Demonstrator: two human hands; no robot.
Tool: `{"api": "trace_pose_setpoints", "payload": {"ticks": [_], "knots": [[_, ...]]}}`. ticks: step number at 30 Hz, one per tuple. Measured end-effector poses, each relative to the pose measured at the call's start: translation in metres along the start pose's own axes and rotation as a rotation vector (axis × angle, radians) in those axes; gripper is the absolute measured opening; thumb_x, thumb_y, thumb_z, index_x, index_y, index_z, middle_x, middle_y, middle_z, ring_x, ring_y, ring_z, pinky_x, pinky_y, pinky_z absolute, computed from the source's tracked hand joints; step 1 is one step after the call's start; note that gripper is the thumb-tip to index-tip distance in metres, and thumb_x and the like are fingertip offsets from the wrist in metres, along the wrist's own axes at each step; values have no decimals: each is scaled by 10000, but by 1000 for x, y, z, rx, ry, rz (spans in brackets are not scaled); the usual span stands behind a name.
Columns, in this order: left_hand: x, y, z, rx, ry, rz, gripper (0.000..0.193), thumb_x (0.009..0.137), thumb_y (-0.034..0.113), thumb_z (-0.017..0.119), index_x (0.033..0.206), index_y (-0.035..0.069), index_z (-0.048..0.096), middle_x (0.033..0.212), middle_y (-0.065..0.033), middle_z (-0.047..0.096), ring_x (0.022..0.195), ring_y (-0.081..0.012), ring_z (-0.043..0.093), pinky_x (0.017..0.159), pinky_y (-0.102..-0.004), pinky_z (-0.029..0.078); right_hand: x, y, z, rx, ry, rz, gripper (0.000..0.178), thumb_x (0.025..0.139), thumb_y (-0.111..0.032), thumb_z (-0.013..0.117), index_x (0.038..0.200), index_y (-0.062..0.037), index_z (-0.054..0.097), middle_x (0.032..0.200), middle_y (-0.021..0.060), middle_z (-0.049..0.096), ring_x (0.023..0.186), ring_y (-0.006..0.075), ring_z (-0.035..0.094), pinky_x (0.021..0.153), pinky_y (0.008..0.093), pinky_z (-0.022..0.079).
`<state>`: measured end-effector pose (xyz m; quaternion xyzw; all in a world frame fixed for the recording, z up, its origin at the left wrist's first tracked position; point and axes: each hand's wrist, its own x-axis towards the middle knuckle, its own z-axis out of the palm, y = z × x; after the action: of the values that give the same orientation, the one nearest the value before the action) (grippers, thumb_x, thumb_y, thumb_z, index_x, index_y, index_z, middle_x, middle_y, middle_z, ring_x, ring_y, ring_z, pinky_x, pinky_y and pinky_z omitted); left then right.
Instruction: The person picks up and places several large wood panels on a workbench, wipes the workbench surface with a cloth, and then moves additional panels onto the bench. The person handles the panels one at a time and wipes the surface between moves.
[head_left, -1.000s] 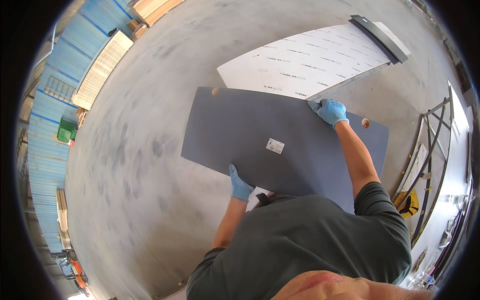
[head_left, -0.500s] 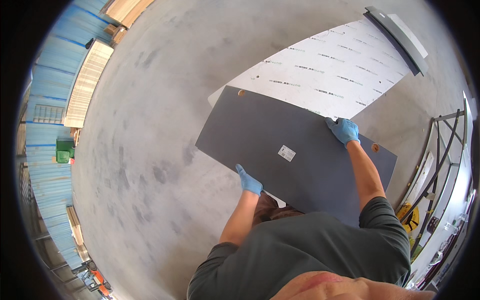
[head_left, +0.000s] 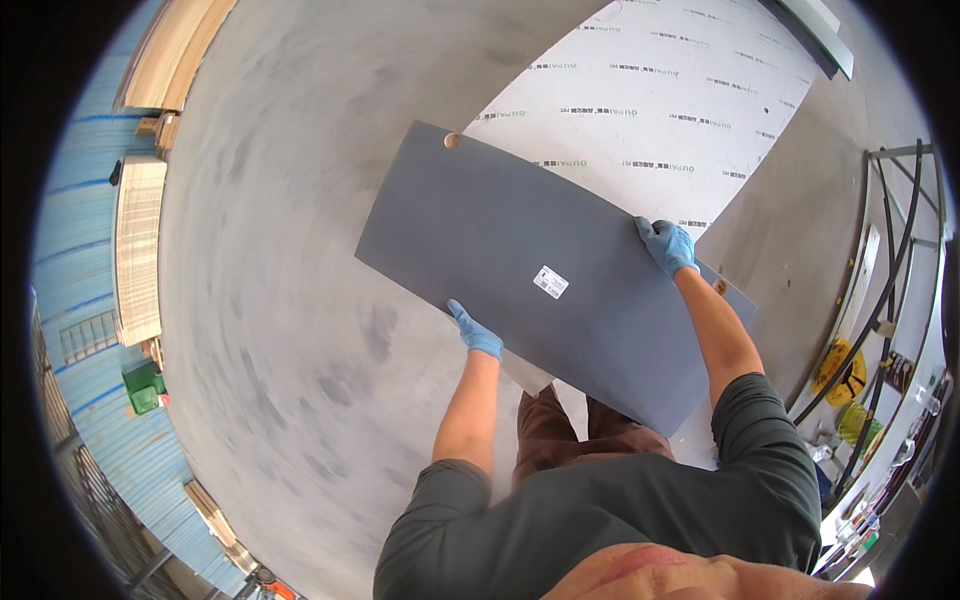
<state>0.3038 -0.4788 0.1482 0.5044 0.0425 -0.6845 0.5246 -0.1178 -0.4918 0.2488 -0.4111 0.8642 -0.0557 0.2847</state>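
Between my two gloved hands is a dark grey cabinet door panel [head_left: 480, 215], tilted in front of my body. It has a white label [head_left: 550, 282] near its middle and a round hole close to each end of its far edge. My left hand [head_left: 474, 331], in a light blue glove, grips the near edge with the thumb over the face. My right hand [head_left: 668, 246], gloved alike, is closed over the far edge. Fingers beneath the panel are hidden. Beyond it lies a long white printed sheet [head_left: 650, 95], partly covered by the panel in view.
Dark strips or panels [head_left: 805, 35] lie across the sheet's far end. A metal-framed rack [head_left: 890, 230] stands at the right, with a yellow object [head_left: 838, 370] near it. Stacked boards [head_left: 140, 250] and a green bin [head_left: 145, 387] line the blue wall at the left.
The grey panel and both hands have shifted a little left and up in the picture. My legs show more below it. Both hands keep their hold.
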Motion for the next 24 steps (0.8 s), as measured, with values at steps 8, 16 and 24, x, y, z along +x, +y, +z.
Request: {"api": "trace_pose_setpoints", "payload": {"ticks": [8,16,24], "knots": [[56,2,5,170,66,35,917,1013,798,400,1578,79,470,1629,-55,480,1442,-303,480,1220,-435,383,47,-2,42,59,-9,38,737,977,-680,487,941,-14,801,972,260,763,1003,433,720,932,487,535],[71,13,7,451,169,-306,958,1028,810,281,1576,44,455,1619,-73,493,1453,-286,497,1179,-457,441,83,-4,60,-5,-111,71,726,982,-685,489,1062,-32,797,1022,241,772,1040,403,729,963,480,532],[53,73,47,1701,196,-256,825,1098,576,231,1042,-71,739,887,-228,780,679,-333,764,576,-381,641,68,-46,23,-188,104,-317,427,1059,-421,529,939,-79,756,903,164,768,863,367,740,816,488,552]]}}
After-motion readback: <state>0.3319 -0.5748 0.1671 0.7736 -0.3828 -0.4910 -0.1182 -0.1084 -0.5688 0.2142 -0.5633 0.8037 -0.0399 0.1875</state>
